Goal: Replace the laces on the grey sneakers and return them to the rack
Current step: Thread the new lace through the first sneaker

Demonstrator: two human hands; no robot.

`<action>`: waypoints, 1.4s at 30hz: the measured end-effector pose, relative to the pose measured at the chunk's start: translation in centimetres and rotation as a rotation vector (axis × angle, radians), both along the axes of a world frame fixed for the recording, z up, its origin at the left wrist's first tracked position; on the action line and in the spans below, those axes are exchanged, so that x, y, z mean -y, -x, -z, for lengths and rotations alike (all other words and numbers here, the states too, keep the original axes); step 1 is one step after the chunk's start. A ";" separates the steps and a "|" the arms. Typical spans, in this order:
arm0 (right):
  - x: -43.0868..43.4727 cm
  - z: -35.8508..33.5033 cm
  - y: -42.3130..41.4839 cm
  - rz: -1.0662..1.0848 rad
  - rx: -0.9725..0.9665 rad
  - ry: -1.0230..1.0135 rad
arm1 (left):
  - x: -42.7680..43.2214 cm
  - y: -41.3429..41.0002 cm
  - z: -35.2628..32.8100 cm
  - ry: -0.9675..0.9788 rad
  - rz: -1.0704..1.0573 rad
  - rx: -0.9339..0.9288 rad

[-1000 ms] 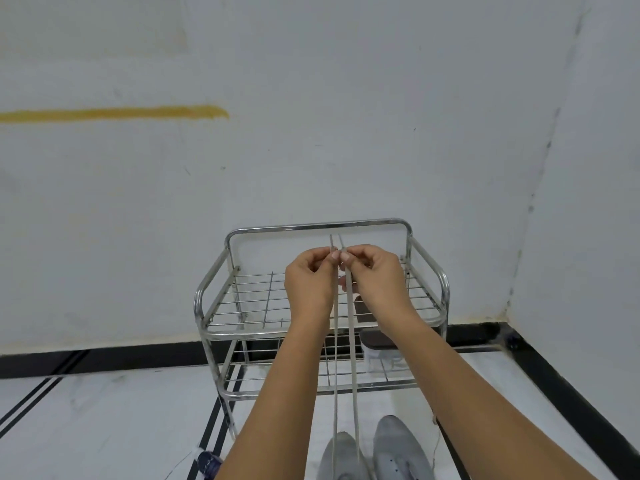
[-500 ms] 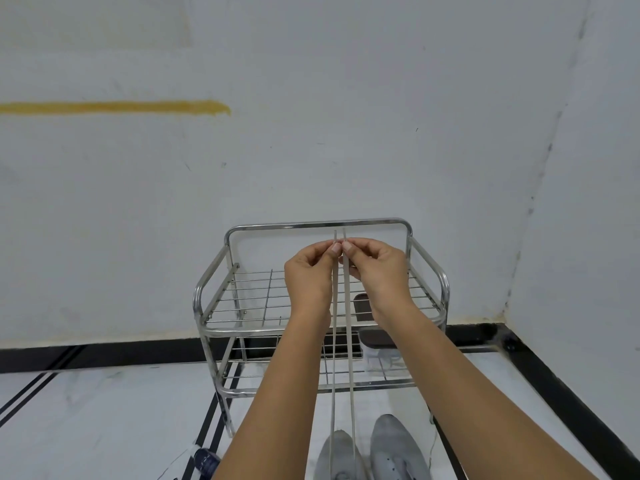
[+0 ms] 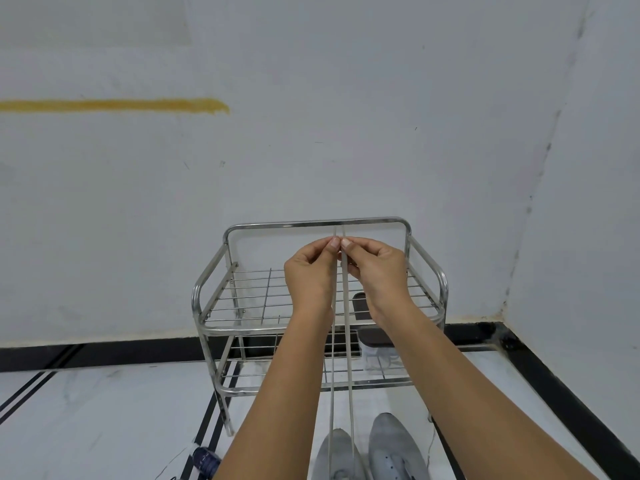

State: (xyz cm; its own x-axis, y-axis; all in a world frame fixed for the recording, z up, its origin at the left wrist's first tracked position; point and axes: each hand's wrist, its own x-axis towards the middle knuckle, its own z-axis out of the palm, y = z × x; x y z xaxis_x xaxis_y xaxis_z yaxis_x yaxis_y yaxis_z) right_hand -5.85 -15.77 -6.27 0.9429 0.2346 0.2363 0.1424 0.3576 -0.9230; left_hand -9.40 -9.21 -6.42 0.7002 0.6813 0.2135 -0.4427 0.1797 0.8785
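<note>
Sneakers (image 3: pixel 394 448) in grey are sitting side by side on the floor just in front of the rack (image 3: pixel 311 224), toes pointing toward it. A pale lace (image 3: pixel 350 393) is rising from the left shoe in two taut strands, running up between the person's forearms and crossing in front of the rack's shelves. The left hand (image 3: pixel 310 271) is pinching the left strand between thumb and forefinger, the other fingers curling into the palm. The right hand (image 3: pixel 375 268) is gripping the right strand the same way, its fingers folding inward. The two hands are meeting thumb to thumb in front of the rack's upper shelf, and the short strand ends are poking up past the fingertips, level with the rack's top rail. A dark blue object (image 3: pixel 206 460) is lying on the floor by the rack's left front leg; what it is cannot be told. A clear container (image 3: pixel 379 355) with a dark lid is standing on the rack's lower shelf, toward its right side. Behind the rack a white wall (image 3: pixel 346 133) is rising, and a yellow stripe (image 3: pixel 114 105) is running across it, above and to the left of the rack.
</note>
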 end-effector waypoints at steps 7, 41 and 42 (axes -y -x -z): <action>0.1 -0.2 0.3 0.003 -0.009 0.000 | 0.1 0.1 0.0 0.001 0.005 0.009; 1.7 25.3 -2.6 -0.419 0.131 1.295 | -7.5 1.6 23.8 -0.740 0.260 -0.915; 1.6 27.0 -2.6 -0.451 0.123 1.329 | -7.3 1.8 25.6 -0.750 0.283 -0.926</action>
